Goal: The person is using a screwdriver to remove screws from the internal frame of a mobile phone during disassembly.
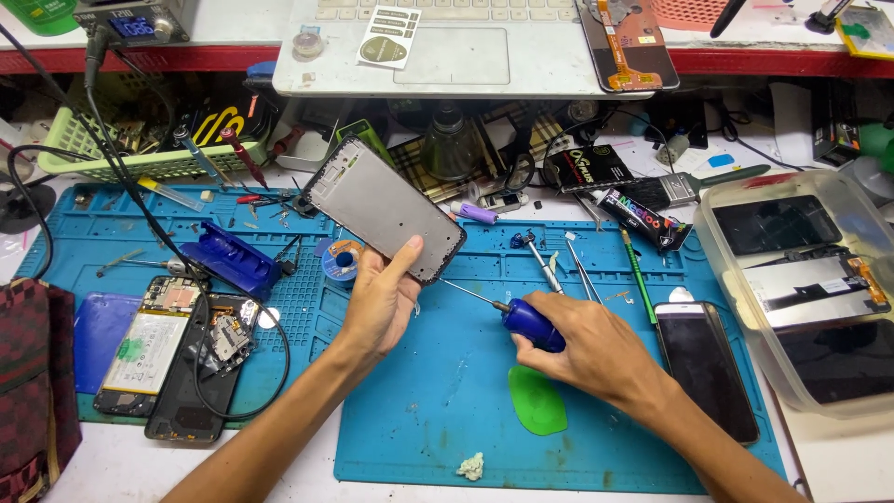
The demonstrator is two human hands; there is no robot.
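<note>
1. Left hand [380, 300]: closed on the lower corner of a flat grey phone middle frame with black edge [384, 209], held tilted above the blue silicone work mat [447, 401].
2. Right hand [587, 349]: wrapped around a blue-handled screwdriver [526, 319], thin metal shaft aimed left toward the frame's lower edge, tip just short of it.
3. Just beside the right hand, on the mat: a green rounded plastic pry pick [538, 402].
4. Right of that hand: a black smartphone lying screen up [706, 368].
5. Left, well apart: an opened phone with exposed battery [149, 349].
6. Far right: a clear plastic tub holding phone screens [810, 289].
</note>
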